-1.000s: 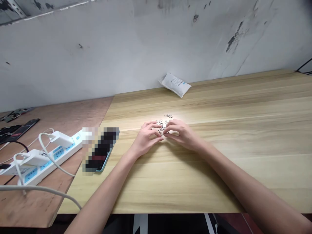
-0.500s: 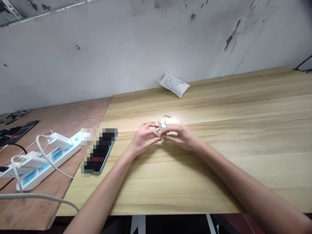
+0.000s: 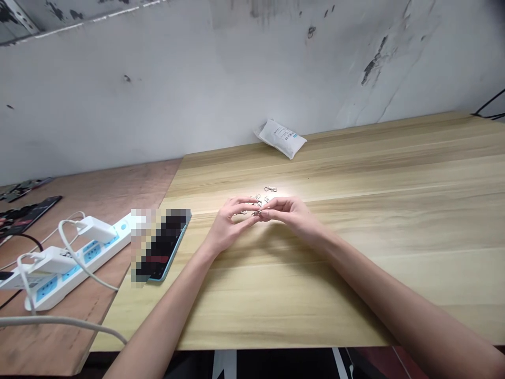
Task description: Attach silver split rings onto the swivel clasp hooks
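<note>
Above the wooden tabletop, my left hand (image 3: 228, 223) and my right hand (image 3: 296, 217) meet fingertip to fingertip. Pinched between them is a small silvery metal clasp (image 3: 256, 213), partly covered by the fingers. My left thumb and fingers are closed on its left side, and my right thumb and forefinger grip its right end. Just behind the fingers lies a small cluster of similar metal clasps (image 3: 258, 198), partly hidden by my hands. A single loose clasp (image 3: 270, 189) rests a little farther back.
A white labelled packet (image 3: 282, 138) lies at the back near the wall. To the left are a phone (image 3: 168, 245), partly blurred, and a white power strip (image 3: 92, 252) with plugged chargers and cables. Another dark phone (image 3: 35, 215) lies at the far left on a brownish board (image 3: 130, 184).
My fingertips have come up slightly from the tabletop, and the clasp between them shows more clearly. My right fingers have drawn closer together. The loose clasps stay where they were.
</note>
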Available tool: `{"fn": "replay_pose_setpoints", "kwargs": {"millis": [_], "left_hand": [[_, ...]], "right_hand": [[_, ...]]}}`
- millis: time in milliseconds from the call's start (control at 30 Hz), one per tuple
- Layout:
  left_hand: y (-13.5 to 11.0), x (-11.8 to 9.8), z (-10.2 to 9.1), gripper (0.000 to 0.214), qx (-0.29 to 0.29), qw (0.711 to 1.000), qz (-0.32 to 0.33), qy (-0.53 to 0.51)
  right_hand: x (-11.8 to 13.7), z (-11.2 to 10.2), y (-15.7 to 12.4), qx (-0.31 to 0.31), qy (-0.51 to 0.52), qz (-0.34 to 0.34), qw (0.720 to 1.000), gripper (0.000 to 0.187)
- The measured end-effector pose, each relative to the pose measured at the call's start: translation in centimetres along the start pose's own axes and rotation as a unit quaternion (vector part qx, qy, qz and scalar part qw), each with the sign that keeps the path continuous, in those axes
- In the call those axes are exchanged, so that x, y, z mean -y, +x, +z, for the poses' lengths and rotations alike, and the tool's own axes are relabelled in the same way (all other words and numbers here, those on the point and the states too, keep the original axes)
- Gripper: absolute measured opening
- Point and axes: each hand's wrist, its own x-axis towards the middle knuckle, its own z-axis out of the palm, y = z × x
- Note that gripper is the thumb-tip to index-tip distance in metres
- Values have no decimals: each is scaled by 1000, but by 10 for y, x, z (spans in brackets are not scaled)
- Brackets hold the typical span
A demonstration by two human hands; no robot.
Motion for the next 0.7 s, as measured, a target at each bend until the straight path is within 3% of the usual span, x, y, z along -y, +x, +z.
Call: {"fn": "replay_pose_setpoints", "kwargs": {"millis": [367,567,700], "left_hand": [[1,-2,-3,8,-49,998,35,35],[1,-1,0,9,-54,973,113,193],[-2,1,3,12,-14,950,108,291]], "right_hand": [[-7,0,1,-14,54,23,998,26],[-6,4,1,-59,2,19,998,25],[-7,18,-1,-95,-67,6,993,27]]}}
